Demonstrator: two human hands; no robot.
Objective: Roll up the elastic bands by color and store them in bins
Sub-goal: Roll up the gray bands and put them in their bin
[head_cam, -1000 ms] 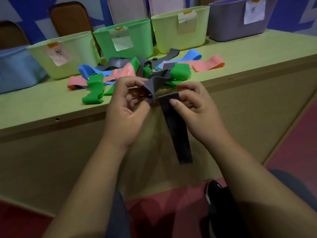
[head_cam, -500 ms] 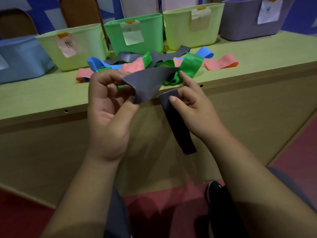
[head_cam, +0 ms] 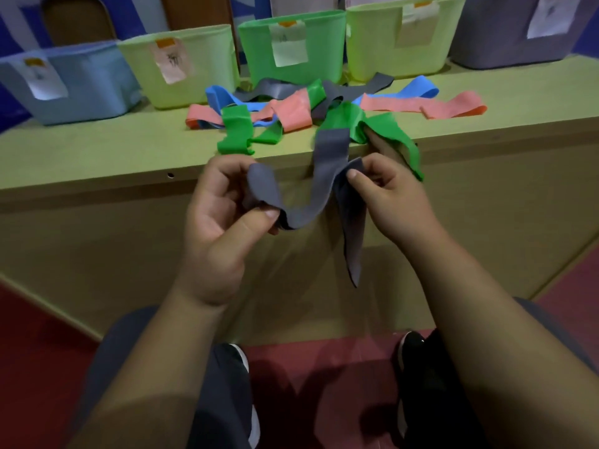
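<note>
Table edge (head_cam: 97,189): grey band (head_cam: 330,147) (sagging) pinched between both hands (head_cam: 220,218) (head_cam: 392,202).

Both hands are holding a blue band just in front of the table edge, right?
Not quite. The left hand and right hand are holding a grey band, not a blue one, as the head view shows. It does hang just in front of the table edge.

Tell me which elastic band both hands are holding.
The grey band, pinched by the left hand and right hand before the table edge; the second grey band lies in the pile on the tabletop.
</note>
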